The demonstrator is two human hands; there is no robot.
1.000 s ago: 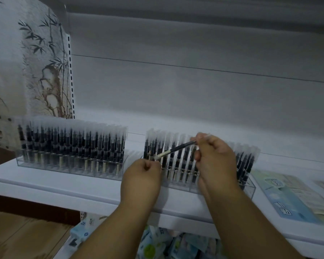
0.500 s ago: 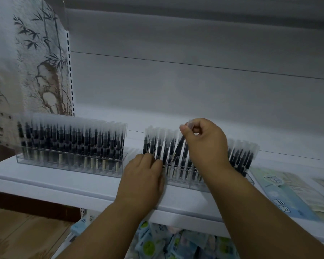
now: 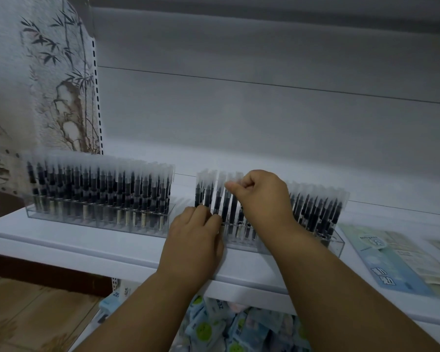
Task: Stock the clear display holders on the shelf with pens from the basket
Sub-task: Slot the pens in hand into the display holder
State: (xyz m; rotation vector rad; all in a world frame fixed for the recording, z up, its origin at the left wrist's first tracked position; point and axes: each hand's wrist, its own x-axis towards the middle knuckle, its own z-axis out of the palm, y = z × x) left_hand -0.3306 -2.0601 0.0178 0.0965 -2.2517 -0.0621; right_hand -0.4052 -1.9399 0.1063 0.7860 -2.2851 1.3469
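Note:
Two clear display holders stand on the white shelf (image 3: 81, 246). The left holder (image 3: 99, 223) is packed with dark pens under frosted caps. The right holder (image 3: 337, 241) also carries several rows of pens. My right hand (image 3: 264, 199) is over its left half, thumb and fingers pinching the cap of a dark pen (image 3: 233, 208) that stands upright among the others. My left hand (image 3: 196, 240) rests on the shelf with its fingertips against the front left of that holder. No basket is in view.
Flat blue and green paper packs (image 3: 391, 257) lie on the shelf right of the holders. Blue packets (image 3: 226, 331) fill the level below. A bamboo-print panel (image 3: 56, 85) stands at the left, and the grey back wall is behind.
The pen went from lying slanted between both hands to standing upright in the right holder. My left hand let go of its tip and dropped to the holder's front.

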